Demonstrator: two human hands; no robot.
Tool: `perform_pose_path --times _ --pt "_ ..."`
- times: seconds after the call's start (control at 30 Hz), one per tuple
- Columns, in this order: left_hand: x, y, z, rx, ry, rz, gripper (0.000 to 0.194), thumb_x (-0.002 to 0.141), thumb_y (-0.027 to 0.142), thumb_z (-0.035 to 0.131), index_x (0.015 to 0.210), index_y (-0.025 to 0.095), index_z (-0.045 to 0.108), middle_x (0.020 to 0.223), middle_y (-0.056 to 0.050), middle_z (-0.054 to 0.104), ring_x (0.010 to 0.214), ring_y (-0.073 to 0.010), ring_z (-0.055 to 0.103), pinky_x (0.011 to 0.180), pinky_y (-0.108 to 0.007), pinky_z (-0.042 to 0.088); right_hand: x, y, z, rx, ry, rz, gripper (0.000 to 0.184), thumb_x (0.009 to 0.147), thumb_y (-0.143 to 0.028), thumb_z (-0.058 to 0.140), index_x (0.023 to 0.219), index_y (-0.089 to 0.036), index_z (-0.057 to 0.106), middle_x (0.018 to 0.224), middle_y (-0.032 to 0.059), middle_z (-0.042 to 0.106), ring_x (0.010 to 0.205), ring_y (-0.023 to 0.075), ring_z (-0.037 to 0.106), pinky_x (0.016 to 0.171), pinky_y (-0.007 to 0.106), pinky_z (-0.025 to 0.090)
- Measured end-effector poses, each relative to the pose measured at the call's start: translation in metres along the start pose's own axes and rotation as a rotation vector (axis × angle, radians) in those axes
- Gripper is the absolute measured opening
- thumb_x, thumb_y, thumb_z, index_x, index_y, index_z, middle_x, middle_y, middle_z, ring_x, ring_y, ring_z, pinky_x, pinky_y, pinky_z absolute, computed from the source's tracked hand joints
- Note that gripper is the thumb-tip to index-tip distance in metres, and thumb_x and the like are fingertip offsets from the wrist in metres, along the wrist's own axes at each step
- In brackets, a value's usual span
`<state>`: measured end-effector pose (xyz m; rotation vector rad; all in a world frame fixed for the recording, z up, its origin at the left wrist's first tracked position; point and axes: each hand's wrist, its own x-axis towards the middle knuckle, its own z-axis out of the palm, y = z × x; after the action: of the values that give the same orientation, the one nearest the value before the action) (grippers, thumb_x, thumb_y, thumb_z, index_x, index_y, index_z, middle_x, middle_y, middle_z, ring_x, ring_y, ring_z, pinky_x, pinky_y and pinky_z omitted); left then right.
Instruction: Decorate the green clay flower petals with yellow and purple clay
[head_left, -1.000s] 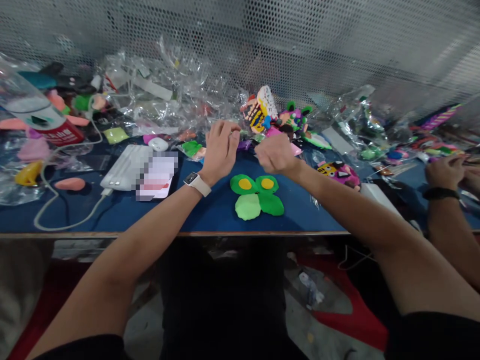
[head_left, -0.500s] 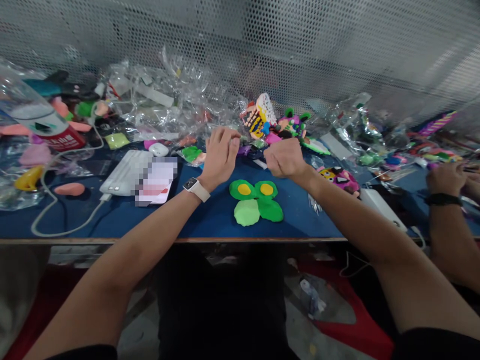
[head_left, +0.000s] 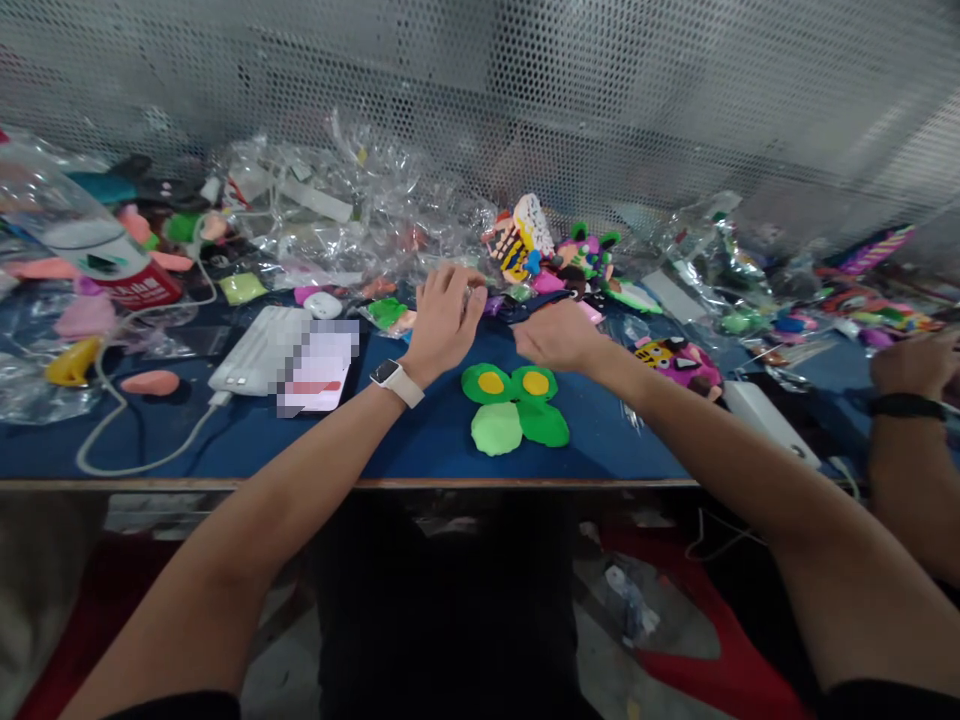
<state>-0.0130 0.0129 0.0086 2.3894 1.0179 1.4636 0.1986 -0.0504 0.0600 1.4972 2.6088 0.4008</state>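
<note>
My left hand [head_left: 448,322], with a watch [head_left: 388,376] on its wrist, is palm down at the front of the clutter, fingers loosely bent and thumb slightly apart; nothing shows in it. My right hand [head_left: 556,336] is closed like a fist, knuckles up; what it grips is hidden. A dark, flat piece [head_left: 536,305] shows just beyond it; I cannot tell whether it is held. Closer to me on the blue table [head_left: 405,440] lies a flat clay butterfly shape [head_left: 545,424] with four green wings: dark green ones, a light green one, and yellow discs on the upper two.
Crumpled clear plastic [head_left: 390,210] and colourful clay figures [head_left: 517,245] line the back by the perforated metal panel [head_left: 420,80]. To the left are a bottle [head_left: 112,260], a white power bank [head_left: 259,350] and a phone [head_left: 322,365]. Another person's hand [head_left: 911,365] is at far right.
My right hand has shifted slightly left and down, and the dark piece now shows beyond it. My left thumb has opened a little from the fingers. The whole view has shifted slightly.
</note>
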Motion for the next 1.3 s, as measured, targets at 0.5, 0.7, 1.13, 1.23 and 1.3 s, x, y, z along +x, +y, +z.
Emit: perform_pose_path --times 0.5,0.7,1.13,1.23,1.3 --pt "0.000 -0.004 0.003 -0.013 -0.001 0.002 0.071 0.112 0.075 0.022 0.121 0.026 0.073 0.120 -0.014 0.072 0.126 -0.0351 0.064 0.116 -0.055 0.046 -0.037 -0.016 0.004 0.078 -0.237 -0.199 0.038 0.112 -0.021 0.044 0.087 -0.017 0.072 0.083 0.0098 0.073 0.070 0.0198 0.052 0.071 0.038 0.031" --pt "-0.001 -0.002 0.005 -0.013 -0.017 -0.011 0.073 0.112 0.075 0.020 0.119 0.025 0.072 0.122 -0.015 0.072 0.124 -0.0359 0.064 0.115 -0.057 0.046 -0.039 -0.008 0.007 0.073 -0.191 -0.179 0.040 0.111 -0.018 0.042 0.085 -0.016 0.072 0.082 0.0087 0.072 0.067 0.0183 0.052 0.069 0.036 0.029" --pt "-0.005 -0.002 0.007 0.038 -0.113 0.022 0.044 0.117 0.056 0.041 0.115 0.023 0.070 0.125 -0.015 0.068 0.125 -0.0338 0.063 0.114 -0.055 0.051 -0.033 -0.015 0.023 0.115 -0.221 -0.300 0.037 0.111 -0.017 0.044 0.087 -0.015 0.072 0.083 0.0094 0.072 0.068 0.0185 0.053 0.068 0.035 0.026" --pt "-0.007 0.001 0.009 0.073 -0.179 0.049 0.022 0.113 0.032 0.051 0.112 0.021 0.070 0.127 -0.016 0.067 0.125 -0.0336 0.062 0.114 -0.056 0.052 -0.035 -0.017 0.024 0.085 -0.198 -0.248 0.034 0.108 -0.016 0.047 0.086 -0.015 0.073 0.082 0.0100 0.072 0.069 0.0194 0.054 0.068 0.036 0.025" --pt "-0.008 0.003 0.010 0.092 -0.208 0.055 0.016 0.108 0.021 0.054 0.110 0.022 0.070 0.129 -0.015 0.066 0.127 -0.0338 0.062 0.115 -0.056 0.052 -0.037 -0.018 0.025 0.068 -0.160 -0.212 0.033 0.107 -0.015 0.048 0.087 -0.015 0.074 0.083 0.0116 0.073 0.071 0.0208 0.056 0.068 0.037 0.025"
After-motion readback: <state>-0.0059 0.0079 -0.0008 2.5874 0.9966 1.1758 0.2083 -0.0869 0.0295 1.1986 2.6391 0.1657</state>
